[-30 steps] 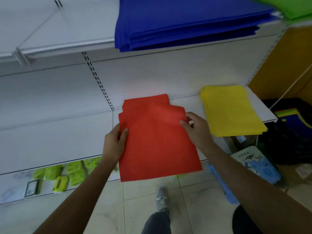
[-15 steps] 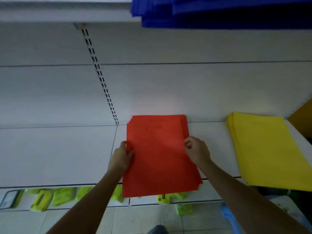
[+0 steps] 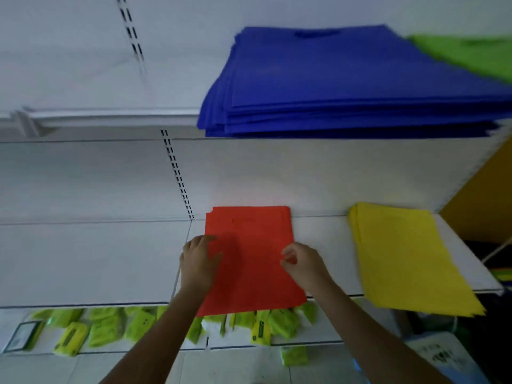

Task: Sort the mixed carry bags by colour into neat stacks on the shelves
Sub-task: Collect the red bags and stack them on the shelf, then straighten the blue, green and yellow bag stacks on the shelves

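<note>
Two hands are on the red stack [image 3: 250, 259], which lies flat on the middle shelf [image 3: 327, 245] with its far edge against the back panel and its near edge hanging a little over the shelf lip. My left hand [image 3: 198, 263] rests on the stack's left edge, fingers fairly straight and close together, thumb lying on the red surface. My right hand [image 3: 303, 266] is at the right edge with the fingers curled inward; whether they pinch the top bag or only hover by it I cannot tell, as the fingertips blur against the red.

I judge this to be the squaring-up step for red: the bags are already laid down and the hands are at both sides to align the edges. The yellow stack [image 3: 407, 259] sits well apart to the right on the same shelf, also overhanging the front. The blue stack [image 3: 346, 84] is on the upper shelf, with green bags [image 3: 476, 56] just beside it at the right.

The next move, as I see it, calls for pressing both side edges inward and nudging the stack back so that nothing juts past the lip, then letting go and looking for more mixed bags. Small lime packets [image 3: 110, 328] crowd the lower shelf; they look unrelated to the sorting.
</note>
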Demonstrator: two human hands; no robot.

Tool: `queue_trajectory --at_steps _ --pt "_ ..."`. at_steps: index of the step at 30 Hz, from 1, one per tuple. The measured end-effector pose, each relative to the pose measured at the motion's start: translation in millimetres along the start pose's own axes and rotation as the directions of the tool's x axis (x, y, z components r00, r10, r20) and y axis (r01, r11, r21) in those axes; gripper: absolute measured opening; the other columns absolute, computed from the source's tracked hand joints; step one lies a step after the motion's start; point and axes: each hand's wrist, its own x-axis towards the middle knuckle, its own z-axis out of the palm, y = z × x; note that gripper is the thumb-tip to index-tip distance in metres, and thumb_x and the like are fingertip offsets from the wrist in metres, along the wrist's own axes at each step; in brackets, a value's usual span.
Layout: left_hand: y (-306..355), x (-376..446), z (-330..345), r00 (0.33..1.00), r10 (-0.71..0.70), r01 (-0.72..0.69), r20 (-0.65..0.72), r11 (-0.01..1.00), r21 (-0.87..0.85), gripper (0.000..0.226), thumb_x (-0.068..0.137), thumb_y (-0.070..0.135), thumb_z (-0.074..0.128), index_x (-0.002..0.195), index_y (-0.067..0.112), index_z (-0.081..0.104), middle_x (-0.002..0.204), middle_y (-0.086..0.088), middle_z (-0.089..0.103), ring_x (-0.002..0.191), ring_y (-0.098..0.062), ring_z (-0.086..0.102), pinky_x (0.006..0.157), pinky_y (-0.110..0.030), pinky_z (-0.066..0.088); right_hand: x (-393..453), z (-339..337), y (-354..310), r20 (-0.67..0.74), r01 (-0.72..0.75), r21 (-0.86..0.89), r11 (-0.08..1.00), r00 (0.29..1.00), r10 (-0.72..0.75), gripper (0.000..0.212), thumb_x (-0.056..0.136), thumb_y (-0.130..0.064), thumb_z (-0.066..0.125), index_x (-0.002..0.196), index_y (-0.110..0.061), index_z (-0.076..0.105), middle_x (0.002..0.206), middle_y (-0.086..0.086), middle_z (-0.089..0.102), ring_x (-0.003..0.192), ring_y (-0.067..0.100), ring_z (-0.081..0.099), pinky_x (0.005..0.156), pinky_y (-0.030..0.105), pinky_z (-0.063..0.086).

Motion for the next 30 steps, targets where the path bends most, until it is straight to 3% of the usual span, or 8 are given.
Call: queue_trajectory --at_steps 4,7,12,17,21,24,27,30 --pt "60 -48 -67 0.997 -0.014 -0.012 -0.079 0.948 -0.319 0.025 0.083 0.007 0.067 0.108 0.011 0.067 0.11 -0.009 0.066 0.104 -0.028 0.06 0.089 -0.036 0.044 -73 -63 -60 0.002 0.13 0.159 0.979 0.991 -0.132 0.012 0.083 -0.019 0.069 0.093 -0.024 0.068 0.086 -0.012 0.069 0.082 -0.001 0.064 0.082 0.023 0.053" --pt "110 -74 -125 0.997 0.009 -0.045 -0.077 0.879 -0.475 0.017 0.087 0.007 0.062 0.095 0.021 0.067 0.096 0.003 0.07 0.089 -0.01 0.064 0.074 -0.022 0.048 -121 -116 -108 -0.016 0.22 0.232 0.947 0.975 -0.222 0.011 0.088 -0.02 0.066 0.096 -0.026 0.067 0.091 -0.014 0.068 0.088 -0.006 0.062 0.078 0.01 0.047" --pt "190 -93 -249 0.954 0.296 -0.276 -0.05 0.8 -0.533 0.016 0.092 0.016 0.057 0.089 0.026 0.068 0.088 0.017 0.069 0.085 -0.001 0.063 0.071 -0.014 0.049 -185 -218 -178 -0.059 0.344 0.272 0.899 0.938 -0.341 0.012 0.094 -0.025 0.06 0.1 -0.034 0.065 0.097 -0.016 0.067 0.094 -0.005 0.06 0.079 0.014 0.047" --pt "241 -78 -330 0.955 0.284 -0.209 -0.087 0.435 -0.876 0.024 0.098 0.015 0.046 0.098 0.009 0.07 0.096 -0.006 0.073 0.093 -0.014 0.068 0.084 -0.029 0.056 -208 -303 -219 -0.116 0.44 0.465 0.769 0.891 -0.44 0.018 0.09 -0.036 0.064 0.102 -0.024 0.071 0.105 -0.006 0.073 0.102 0.008 0.066 0.09 0.026 0.053" --pt "254 -23 -338 0.983 0.15 -0.155 -0.103 0.395 -0.905 0.035 0.102 0.035 0.035 0.12 0.025 0.063 0.126 0.009 0.062 0.121 -0.006 0.054 0.104 -0.031 0.04 -170 -352 -227 -0.345 0.48 0.576 0.662 0.877 -0.335 0.046 0.088 -0.055 0.051 0.107 -0.019 0.072 0.114 0.001 0.071 0.111 0.014 0.065 0.097 0.032 0.052" --pt "240 11 -333 0.998 0.03 0.028 0.051 0.53 -0.847 0.05 0.099 0.052 0.027 0.14 0.03 0.045 0.149 0.008 0.038 0.138 -0.015 0.034 0.114 -0.038 0.023 -123 -364 -202 -0.425 0.358 0.47 0.806 0.893 -0.149 0.041 0.101 -0.046 0.036 0.124 -0.024 0.062 0.131 -0.006 0.061 0.124 0.009 0.054 0.112 0.037 0.038" --pt "235 25 -321 0.983 0.008 0.159 0.185 0.474 -0.866 0.06 0.098 0.056 0.024 0.146 0.022 0.037 0.153 0.003 0.032 0.14 -0.016 0.03 0.115 -0.037 0.022 -95 -355 -177 -0.306 0.138 0.511 0.848 0.951 0.03 0.075 0.09 -0.065 0.032 0.147 -0.017 0.039 0.151 0.0 0.041 0.135 0.015 0.041 0.116 0.036 0.027" --pt "253 20 -304 0.944 0.098 0.24 0.314 0.449 -0.861 0.054 0.096 0.06 0.027 0.124 0.026 0.057 0.125 0.003 0.061 0.11 -0.005 0.061 0.096 -0.031 0.046 -86 -338 -184 -0.133 0.043 0.633 0.773 0.99 0.054 0.065 0.097 -0.059 0.026 0.141 -0.016 0.045 0.141 -0.009 0.05 0.127 0.011 0.048 0.105 0.025 0.032"
